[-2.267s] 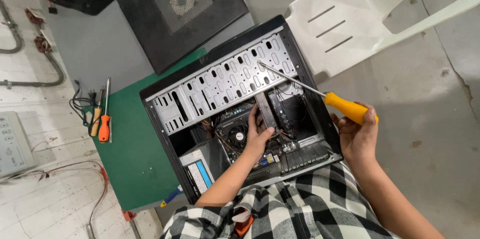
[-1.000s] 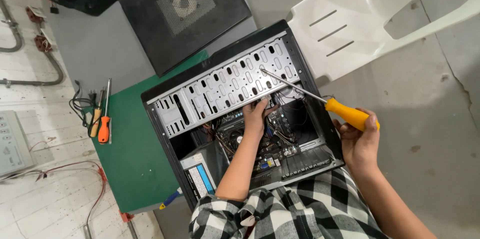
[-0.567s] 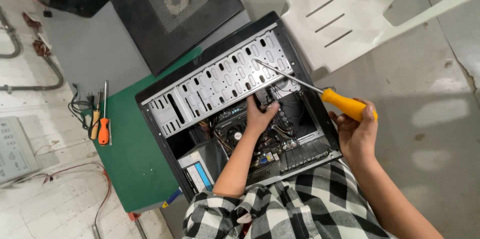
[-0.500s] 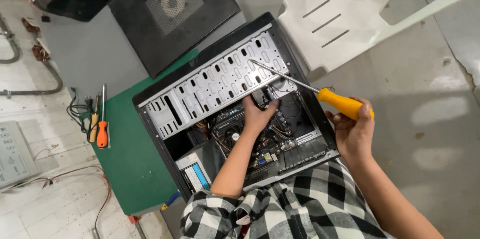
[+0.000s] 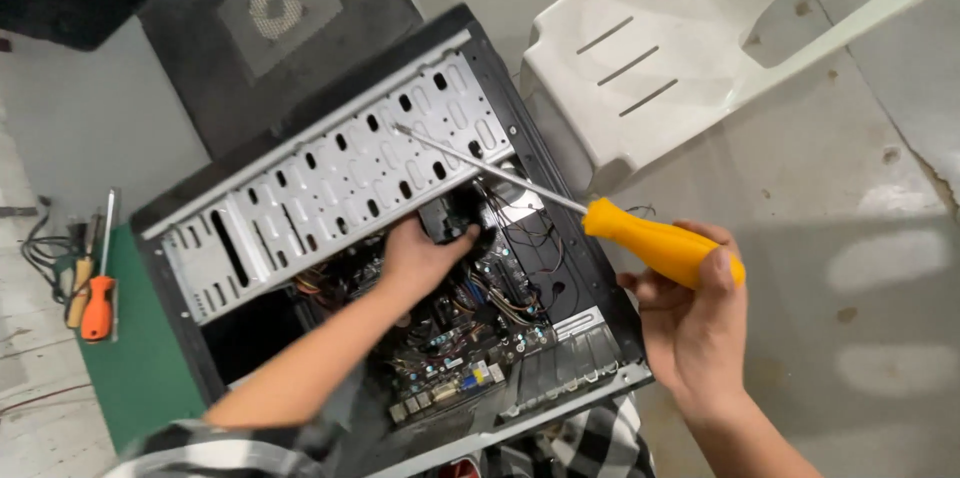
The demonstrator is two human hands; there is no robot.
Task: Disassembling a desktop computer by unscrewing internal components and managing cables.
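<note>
An open black computer case (image 5: 560, 198) lies on its side on a green mat (image 5: 140, 388), its silver drive cage (image 5: 330, 188) on top. My left hand (image 5: 420, 258) reaches inside the case and grips a dark part beside a bundle of thin wires, above the motherboard (image 5: 470, 338). My right hand (image 5: 695, 323) hovers past the case's right edge, holding a long screwdriver by its yellow handle (image 5: 655, 248). The screwdriver's metal shaft (image 5: 480, 166) points up and left over the drive cage.
A white plastic chair (image 5: 700, 48) stands at the upper right on the grey floor. A dark side panel with a round vent (image 5: 275, 18) lies at the upper left. An orange-handled screwdriver (image 5: 97, 303) and other tools lie at the mat's left edge.
The view has moved closer to the case. My left hand has stayed deep inside it near the wires. My right hand still holds the yellow screwdriver over the drive cage.
</note>
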